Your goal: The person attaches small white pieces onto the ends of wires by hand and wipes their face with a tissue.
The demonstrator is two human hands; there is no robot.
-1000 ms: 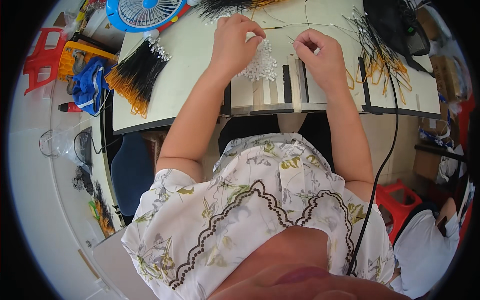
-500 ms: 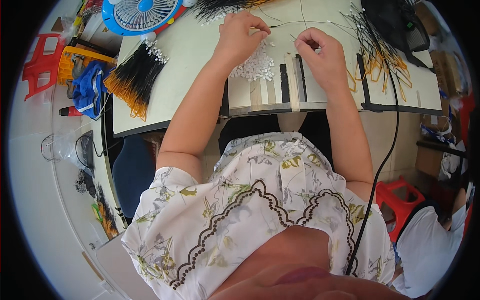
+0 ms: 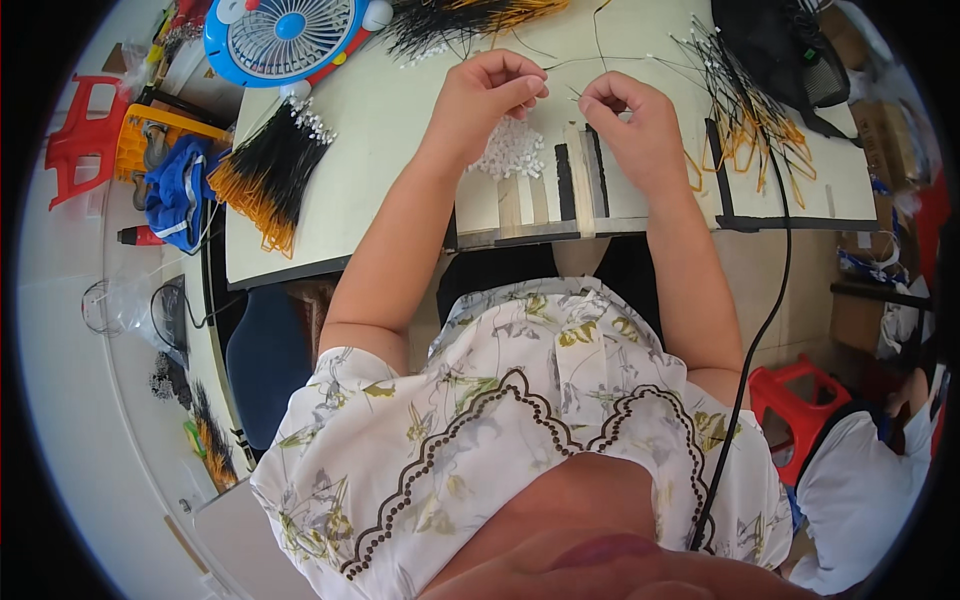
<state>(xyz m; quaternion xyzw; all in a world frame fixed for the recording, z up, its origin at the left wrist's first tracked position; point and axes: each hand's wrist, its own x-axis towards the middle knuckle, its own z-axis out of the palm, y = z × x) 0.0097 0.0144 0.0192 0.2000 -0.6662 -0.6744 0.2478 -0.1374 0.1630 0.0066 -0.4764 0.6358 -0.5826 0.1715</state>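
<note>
My left hand (image 3: 490, 103) is closed in a pinch over a pile of small white plastic connectors (image 3: 512, 150). What its fingertips hold is too small to make out. A short distance to the right, my right hand (image 3: 632, 118) pinches a thin dark wire (image 3: 576, 94), whose fine ends stick out toward the left hand. The rest of that wire is hidden by the fingers. The fingertips of the two hands are apart. Below them, black and pale strips (image 3: 567, 185) are fixed to the table's front edge.
A blue toy-like fan (image 3: 285, 35) stands at the far left. Bundles of black and orange wires with white ends lie at left (image 3: 275, 175), at the back (image 3: 470, 22) and at right (image 3: 745, 95). A black mesh bag (image 3: 800, 60) and a hanging black cable (image 3: 770, 310) are at right.
My left hand has shifted slightly down and right, its fingers curled tighter. My right hand has moved slightly down and left, still pinching the wire. The view has shifted a little.
</note>
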